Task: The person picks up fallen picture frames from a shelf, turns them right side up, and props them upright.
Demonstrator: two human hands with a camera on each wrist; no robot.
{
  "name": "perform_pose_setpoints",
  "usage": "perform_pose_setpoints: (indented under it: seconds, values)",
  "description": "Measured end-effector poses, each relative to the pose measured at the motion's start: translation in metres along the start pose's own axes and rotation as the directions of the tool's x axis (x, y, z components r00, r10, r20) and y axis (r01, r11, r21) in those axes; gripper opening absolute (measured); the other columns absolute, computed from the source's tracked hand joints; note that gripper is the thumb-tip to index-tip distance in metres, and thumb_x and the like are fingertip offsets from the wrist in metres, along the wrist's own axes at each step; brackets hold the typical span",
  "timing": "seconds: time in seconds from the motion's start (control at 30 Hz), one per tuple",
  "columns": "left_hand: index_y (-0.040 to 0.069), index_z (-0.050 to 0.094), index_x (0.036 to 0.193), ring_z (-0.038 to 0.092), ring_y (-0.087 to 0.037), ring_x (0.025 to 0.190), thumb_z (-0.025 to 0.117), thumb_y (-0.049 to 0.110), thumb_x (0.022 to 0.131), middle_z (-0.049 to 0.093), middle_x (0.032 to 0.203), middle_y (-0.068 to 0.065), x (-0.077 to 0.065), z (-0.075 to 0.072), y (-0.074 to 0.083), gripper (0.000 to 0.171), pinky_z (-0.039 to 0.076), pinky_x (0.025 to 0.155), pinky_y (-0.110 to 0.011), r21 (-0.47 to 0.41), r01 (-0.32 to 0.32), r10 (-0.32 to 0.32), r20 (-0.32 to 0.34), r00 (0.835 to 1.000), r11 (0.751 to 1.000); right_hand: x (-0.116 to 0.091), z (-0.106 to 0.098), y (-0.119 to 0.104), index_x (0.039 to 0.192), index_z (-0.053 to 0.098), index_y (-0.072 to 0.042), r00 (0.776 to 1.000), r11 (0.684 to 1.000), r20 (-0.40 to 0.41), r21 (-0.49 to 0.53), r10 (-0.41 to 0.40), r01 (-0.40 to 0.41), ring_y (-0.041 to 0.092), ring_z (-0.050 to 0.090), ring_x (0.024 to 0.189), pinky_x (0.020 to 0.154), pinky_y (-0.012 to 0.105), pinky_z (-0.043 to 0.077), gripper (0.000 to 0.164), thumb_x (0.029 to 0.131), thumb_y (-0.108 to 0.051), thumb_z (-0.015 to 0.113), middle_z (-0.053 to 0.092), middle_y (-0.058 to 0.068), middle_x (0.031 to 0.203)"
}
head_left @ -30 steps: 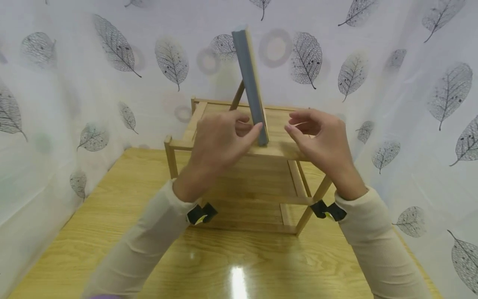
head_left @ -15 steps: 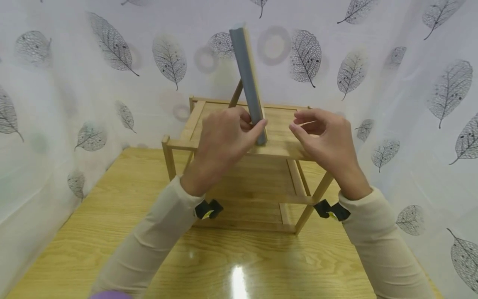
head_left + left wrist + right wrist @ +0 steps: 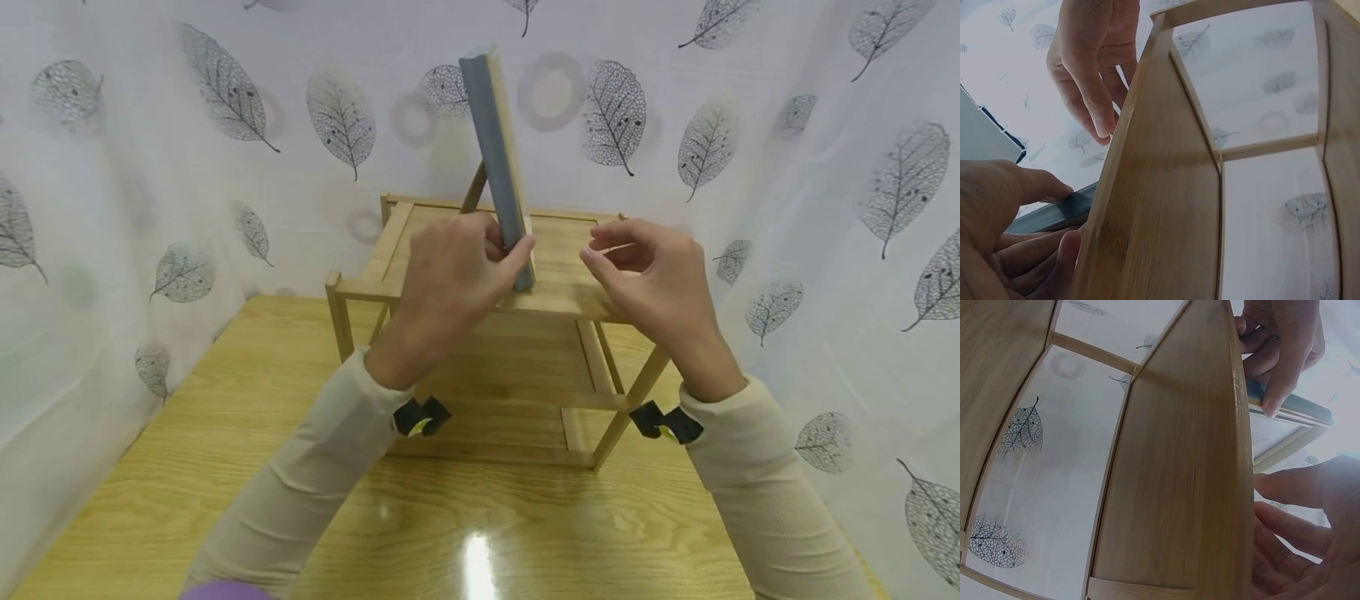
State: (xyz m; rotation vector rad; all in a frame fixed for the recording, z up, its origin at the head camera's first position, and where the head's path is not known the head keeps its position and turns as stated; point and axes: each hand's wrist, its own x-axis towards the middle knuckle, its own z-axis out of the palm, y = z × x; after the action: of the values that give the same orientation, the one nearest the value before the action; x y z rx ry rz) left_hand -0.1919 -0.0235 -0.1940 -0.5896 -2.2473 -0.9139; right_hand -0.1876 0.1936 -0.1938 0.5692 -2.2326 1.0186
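A thick book (image 3: 491,142) with a blue-grey spine and cream page edges stands on end, leaning left, at the front of the wooden rack's top shelf (image 3: 558,237). My left hand (image 3: 453,262) grips its lower end, the thumb on the spine side; in the left wrist view the blue spine (image 3: 1054,212) lies between thumb and fingers. To the right of the book, apart from it, my right hand (image 3: 660,271) hovers by the shelf's front edge with loosely bent fingers around nothing. The left fingers behind the book are partly hidden in the head view.
Below the top shelf the rack has a middle shelf (image 3: 525,358) and a low shelf (image 3: 495,425), with slanted legs. It stands on a glossy wood-grain table (image 3: 375,533). White curtains (image 3: 285,50) with leaf prints hang behind and at both sides.
The head view shifted slightly at first. My left hand moved a little right and closer around the book's lower end. The right hand keeps its pose, and the book stays tilted.
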Motion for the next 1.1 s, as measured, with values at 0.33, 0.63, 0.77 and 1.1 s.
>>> perform_pose_setpoints:
  seconds: [0.33,0.63,0.77,1.1]
  values:
    - [0.002,0.075,0.085,0.054,-0.009,0.046,0.071,0.026,0.094,0.070,0.064,-0.001,-0.001,-0.002,-0.001,0.027,0.040,0.043,-0.027,-0.016,0.002,-0.002,-0.008,1.000,1.000,-0.001,0.000,0.003,0.107,0.075,0.001,1.000,1.000,0.006,-0.012,0.014,-0.014,-0.007,0.066,0.075,0.073,0.012,0.054,0.021,0.090,-0.011,0.075,0.076,0.013,0.097]
    - [-0.001,0.075,0.087,0.062,-0.007,0.050,0.072,0.023,0.093,0.073,0.068,-0.004,-0.001,-0.006,-0.004,0.025,0.046,0.045,-0.025,-0.034,0.010,-0.010,0.000,1.000,0.999,-0.001,0.000,0.005,0.108,0.075,0.001,1.000,0.999,0.009,-0.018,0.028,-0.028,-0.007,0.066,0.075,0.072,0.012,0.054,0.022,0.090,-0.012,0.074,0.076,0.014,0.098]
    - [0.000,0.076,0.087,0.063,-0.007,0.051,0.072,0.024,0.092,0.073,0.068,-0.004,0.000,-0.007,-0.005,0.025,0.047,0.046,-0.025,-0.036,0.016,-0.016,0.006,1.000,0.999,-0.001,-0.001,0.005,0.108,0.075,0.001,0.999,0.999,0.012,-0.016,0.032,-0.032,-0.007,0.066,0.075,0.072,0.012,0.054,0.022,0.091,-0.012,0.074,0.076,0.014,0.098]
    - [-0.002,0.076,0.091,0.066,-0.010,0.058,0.071,0.025,0.093,0.074,0.075,-0.006,0.000,-0.016,-0.007,0.028,0.052,0.050,-0.026,-0.041,0.083,-0.081,0.054,0.995,0.996,0.001,-0.002,0.005,0.109,0.075,0.000,0.999,0.999,0.017,-0.013,0.047,-0.047,-0.007,0.067,0.076,0.073,0.012,0.055,0.022,0.091,-0.012,0.073,0.076,0.015,0.099]
